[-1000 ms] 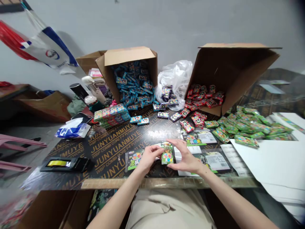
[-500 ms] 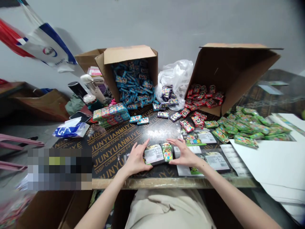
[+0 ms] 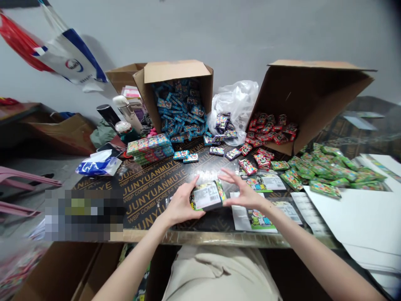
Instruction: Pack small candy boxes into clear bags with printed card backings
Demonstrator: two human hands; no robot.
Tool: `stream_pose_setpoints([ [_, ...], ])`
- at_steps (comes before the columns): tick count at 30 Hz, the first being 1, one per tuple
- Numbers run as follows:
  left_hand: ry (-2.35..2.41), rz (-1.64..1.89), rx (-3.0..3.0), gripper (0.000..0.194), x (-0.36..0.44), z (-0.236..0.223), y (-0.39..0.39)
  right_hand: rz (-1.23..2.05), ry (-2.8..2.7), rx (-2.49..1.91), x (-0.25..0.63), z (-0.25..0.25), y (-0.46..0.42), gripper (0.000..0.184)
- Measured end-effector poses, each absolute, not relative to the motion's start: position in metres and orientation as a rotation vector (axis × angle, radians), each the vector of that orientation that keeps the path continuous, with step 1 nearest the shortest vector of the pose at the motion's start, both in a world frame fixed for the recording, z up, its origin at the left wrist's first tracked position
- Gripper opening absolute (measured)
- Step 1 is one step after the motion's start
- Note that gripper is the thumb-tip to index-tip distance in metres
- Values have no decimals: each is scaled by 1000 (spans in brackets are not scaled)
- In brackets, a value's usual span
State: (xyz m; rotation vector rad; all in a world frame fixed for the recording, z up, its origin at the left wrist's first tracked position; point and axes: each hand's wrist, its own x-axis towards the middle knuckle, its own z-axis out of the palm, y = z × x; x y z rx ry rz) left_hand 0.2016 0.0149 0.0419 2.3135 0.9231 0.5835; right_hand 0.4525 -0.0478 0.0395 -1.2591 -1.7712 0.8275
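Just behind the table's front edge is a small flat box [image 3: 206, 196] with a white printed label on its upper face and coloured, green-trimmed print at its ends. My left hand [image 3: 183, 205] grips its left end, thumb along the near side and fingers at the far side. At the right end is my right hand [image 3: 242, 192], its fingers spread and its thumb close to the near corner; whether it touches cannot be made out. Flat printed sleeves [image 3: 261, 219] with white labels lie under and beyond my right forearm.
Open cartons hold blue packs [image 3: 180, 113] and red packs [image 3: 271, 127]. Between them, purple packs [image 3: 223, 121] spill from a plastic bag [image 3: 234, 98]. Green packs [image 3: 332, 165] heap at right beside white sheets [image 3: 360, 213]. Stacked boxes [image 3: 150, 148], bottles [image 3: 127, 113] and tissues [image 3: 98, 163] stand left.
The labelled box has tilted and shifted slightly right in my left hand. The green pack at its right end is now mostly hidden. My right hand's fingers have lifted and spread.
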Motion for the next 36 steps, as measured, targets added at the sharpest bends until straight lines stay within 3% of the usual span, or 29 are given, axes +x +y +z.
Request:
stream_pose_setpoints([
  [4, 1116, 916, 2017, 89, 218, 39, 16, 969, -1072, -1166, 422, 39, -38, 76],
  [9, 1031, 1139, 1247, 39, 256, 21, -3, 1037, -538, -1097, 382, 49, -20, 54],
  [16, 857, 1151, 568, 30, 274, 37, -18, 1076, -552, -1029, 379, 62, -29, 48],
  [22, 883, 935, 590, 14, 263, 60, 5, 1328, -463, -872, 392, 66, -34, 52],
  [25, 875, 974, 812, 15, 259, 68, 7, 1393, -517, -982, 403, 64, -31, 37],
  [29, 889, 1047, 1412, 8, 251, 79, 6, 1170, -858, -1097, 419, 66, -36, 13],
  [36, 923, 812, 1633, 23, 250, 93, 23, 929, -1173, -1216, 432, 74, -45, 17],
])
